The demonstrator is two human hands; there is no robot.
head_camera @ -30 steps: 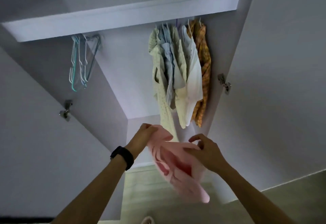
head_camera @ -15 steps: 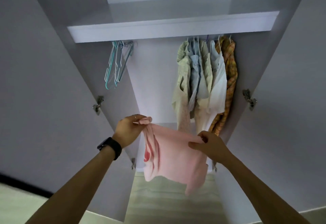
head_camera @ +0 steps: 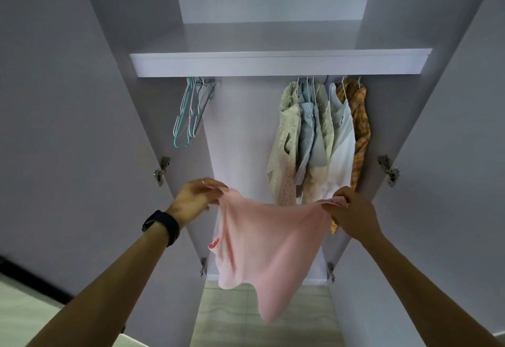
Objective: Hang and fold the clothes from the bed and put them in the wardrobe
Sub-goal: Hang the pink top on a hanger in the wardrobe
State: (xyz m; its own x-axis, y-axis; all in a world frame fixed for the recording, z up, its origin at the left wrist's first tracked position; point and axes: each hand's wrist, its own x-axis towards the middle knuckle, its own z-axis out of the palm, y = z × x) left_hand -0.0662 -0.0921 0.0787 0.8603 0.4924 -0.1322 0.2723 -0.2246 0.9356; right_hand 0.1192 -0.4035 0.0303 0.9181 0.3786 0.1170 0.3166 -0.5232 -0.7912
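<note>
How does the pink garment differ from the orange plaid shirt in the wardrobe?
The pink garment is plain; the orange plaid shirt is checked. The pink garment is held spread between the left hand and right hand; the orange plaid shirt hangs below the shelf, rightmost in its row. Both are unfolded.

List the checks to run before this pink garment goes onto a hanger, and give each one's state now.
1. The left hand grips one upper corner of the pink garment: ok.
2. The right hand grips the other corner: ok.
3. Garment hangs spread between the hands, not bunched: ok.
4. Some empty hangers hang under the shelf, left side: ok.
5. A hand free to take a hanger: not ok, both hold the garment.
6. Neckline uppermost: cannot tell.
</note>
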